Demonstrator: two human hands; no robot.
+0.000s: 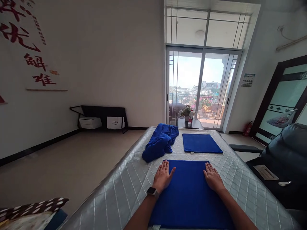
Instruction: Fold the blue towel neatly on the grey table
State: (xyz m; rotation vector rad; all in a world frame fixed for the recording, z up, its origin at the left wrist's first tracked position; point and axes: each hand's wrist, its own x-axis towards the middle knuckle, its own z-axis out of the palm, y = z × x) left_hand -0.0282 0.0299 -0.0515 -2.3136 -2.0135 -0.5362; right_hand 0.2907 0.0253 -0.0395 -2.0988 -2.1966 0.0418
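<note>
A blue cloth [189, 195] lies spread flat in front of me on the silver quilted cover [115, 195]. My left hand [163, 175] rests on its far left corner, palm down, fingers stretched out and thumb apart. On the far right corner lies my right hand [213, 176], also flat with its fingers extended. Beyond them is a second blue cloth [201, 143], folded into a flat rectangle with a small white tag at its near edge. A crumpled blue cloth [160, 142] sits in a heap at the far left of the cover.
A dark padded chair [285, 153] stands close on the right. Past the far edge, a small table [196, 123] bears a bottle [190, 117] and a potted plant [186, 111]. A black bench [103, 112] is by the wall; patterned fabric [31, 209] shows at lower left.
</note>
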